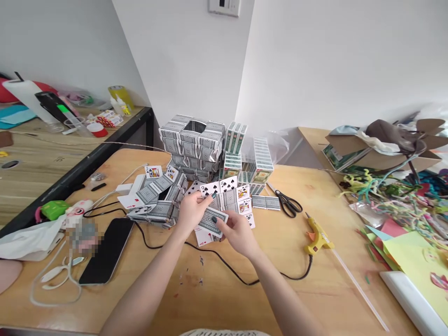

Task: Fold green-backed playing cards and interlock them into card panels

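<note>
My left hand [192,211] is closed on the left part of a face-down playing card [209,224] with a grey patterned back. Its thumb rests near the card's top edge. My right hand [240,233] pinches the same card from the right, thumb on its back and fingers hidden beneath. Whether more cards lie under it I cannot tell. Just behind my hands is a piece of joined cards [229,199], with spades, court cards and red aces showing around it. A box-like form of folded cards [163,205] sits left of my left hand.
Behind stands a tall card structure [192,144] beside stacked card boxes [262,161]. Black scissors [289,204] and a yellow glue gun [318,237] lie right, its cord crossing before me. A phone [108,249] lies left; pipe cleaners [388,191] heap at far right.
</note>
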Available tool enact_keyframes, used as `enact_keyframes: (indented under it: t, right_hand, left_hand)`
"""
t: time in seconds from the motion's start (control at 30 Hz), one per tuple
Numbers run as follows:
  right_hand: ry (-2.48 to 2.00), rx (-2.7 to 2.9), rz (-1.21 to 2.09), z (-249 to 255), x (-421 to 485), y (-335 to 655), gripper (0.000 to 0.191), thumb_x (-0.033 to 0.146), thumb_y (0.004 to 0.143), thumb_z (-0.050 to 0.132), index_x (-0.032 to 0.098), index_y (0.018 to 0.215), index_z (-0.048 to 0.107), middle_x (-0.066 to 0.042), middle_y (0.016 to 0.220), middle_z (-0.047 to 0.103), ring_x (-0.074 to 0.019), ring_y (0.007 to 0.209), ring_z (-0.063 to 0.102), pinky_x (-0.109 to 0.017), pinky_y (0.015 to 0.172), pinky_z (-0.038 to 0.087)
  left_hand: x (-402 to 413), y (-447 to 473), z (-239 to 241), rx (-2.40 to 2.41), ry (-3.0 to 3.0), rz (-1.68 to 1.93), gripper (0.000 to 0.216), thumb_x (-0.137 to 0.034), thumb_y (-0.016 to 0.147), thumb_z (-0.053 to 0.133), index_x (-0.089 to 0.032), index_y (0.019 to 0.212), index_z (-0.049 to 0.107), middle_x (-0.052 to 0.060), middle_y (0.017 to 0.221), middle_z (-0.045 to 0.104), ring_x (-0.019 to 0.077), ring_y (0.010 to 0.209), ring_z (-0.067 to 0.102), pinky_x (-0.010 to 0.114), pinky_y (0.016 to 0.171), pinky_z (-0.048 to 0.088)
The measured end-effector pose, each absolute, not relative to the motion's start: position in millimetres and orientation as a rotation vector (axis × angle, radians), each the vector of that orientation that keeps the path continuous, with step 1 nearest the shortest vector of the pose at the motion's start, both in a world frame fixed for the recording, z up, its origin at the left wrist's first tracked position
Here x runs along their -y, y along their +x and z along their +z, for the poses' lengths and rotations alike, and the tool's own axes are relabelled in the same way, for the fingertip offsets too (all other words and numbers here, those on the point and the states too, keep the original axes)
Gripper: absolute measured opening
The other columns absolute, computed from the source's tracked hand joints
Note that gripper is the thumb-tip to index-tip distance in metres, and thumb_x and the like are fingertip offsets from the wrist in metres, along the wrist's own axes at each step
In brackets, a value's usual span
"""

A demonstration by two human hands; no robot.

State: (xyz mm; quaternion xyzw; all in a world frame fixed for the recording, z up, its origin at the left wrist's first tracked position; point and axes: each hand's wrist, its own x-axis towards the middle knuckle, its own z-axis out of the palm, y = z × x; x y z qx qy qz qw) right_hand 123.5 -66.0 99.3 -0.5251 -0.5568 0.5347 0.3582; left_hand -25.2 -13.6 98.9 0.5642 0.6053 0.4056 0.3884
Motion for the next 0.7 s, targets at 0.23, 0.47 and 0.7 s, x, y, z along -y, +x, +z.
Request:
enact_keyframes:
  t: [0.23, 0.47, 0.7]
  right_hand:
    - [-1.206, 1.107, 1.58, 76.7, 79.9, 157.0, 0.034, 0.051, 0.073, 0.057, 0.017, 0.074, 0.052, 0.004, 0.049, 0.053, -0.0107, 0.037, 0.051, -0.021, 0.037, 0.042]
    - [-1.356, 0.876, 1.478, 54.9, 113.7, 209.9, 0.038, 0.05, 0.076, 0.056, 0.017, 0.06, 0.049, 0.008, 0.041, 0.037, -0.0023, 0.027, 0.029, -0.014, 0.025, 0.02]
    - [-1.257, 0.747, 1.505, 47.3, 129.2, 225.1, 0.03, 0.047, 0.078, 0.056, 0.017, 0.081, 0.055, 0.006, 0.039, 0.047, -0.0073, 0.03, 0.042, -0.016, 0.03, 0.035]
  left_hand:
    - [20.7, -27.0, 114.7, -1.204, 0.679, 1.122, 0.011, -0.022, 0.074, 0.062, -0.013, 0.07, 0.059, 0.007, 0.063, 0.069, 0.0148, 0.053, 0.064, 0.023, 0.052, 0.051]
    - [47.1, -23.7, 124.7, -0.948, -0.095, 1.336, 0.014, -0.008, 0.085, 0.046, -0.009, 0.083, 0.06, 0.007, 0.075, 0.07, 0.0108, 0.066, 0.067, 0.016, 0.058, 0.056]
    - [83.8, -21.1, 86.6, -0.945, -0.323, 1.352, 0.025, -0.005, 0.088, 0.035, 0.0, 0.105, 0.053, 0.015, 0.092, 0.068, 0.0171, 0.087, 0.066, 0.022, 0.07, 0.058]
